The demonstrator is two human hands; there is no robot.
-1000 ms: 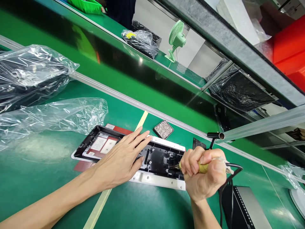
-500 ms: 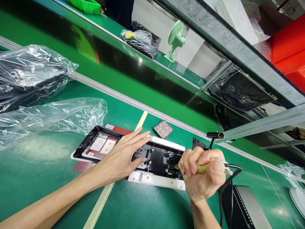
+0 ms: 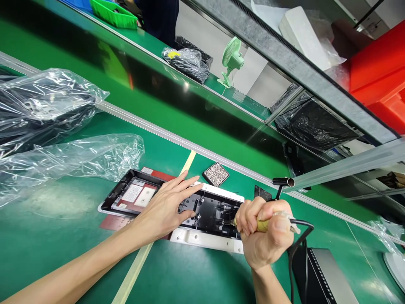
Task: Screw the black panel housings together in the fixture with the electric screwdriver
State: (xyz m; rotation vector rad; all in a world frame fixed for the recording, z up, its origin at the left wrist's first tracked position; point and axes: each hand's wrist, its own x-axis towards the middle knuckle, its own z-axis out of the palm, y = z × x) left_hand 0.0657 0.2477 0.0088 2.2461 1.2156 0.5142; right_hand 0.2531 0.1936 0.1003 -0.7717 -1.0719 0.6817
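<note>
A black plastic housing (image 3: 207,213) lies in a fixture with white side blocks (image 3: 205,240) on a reddish-brown base board (image 3: 115,222). My left hand (image 3: 172,202) rests flat across the middle of the housing, fingers spread. My right hand (image 3: 268,232) is wrapped around the yellow handle of a corded soldering iron (image 3: 263,225), whose tip points left into the housing's right part. What the tip touches is too small to tell. The housing's right end is hidden behind my right hand. Beyond the fixture sits a small black tray (image 3: 216,174) full of tiny metal pieces.
Clear plastic bags (image 3: 85,154) and a bagged dark part (image 3: 47,105) lie at the left. A black tube on a stand (image 3: 283,182) rises behind my right hand. A metal post (image 3: 348,164) and a grey-and-black box (image 3: 329,274) are at the right. A person (image 3: 161,21) stands across the bench.
The view has shifted slightly. Both hands keep nearly the same places on the housing and the soldering iron, whose tip remains in the same area.
</note>
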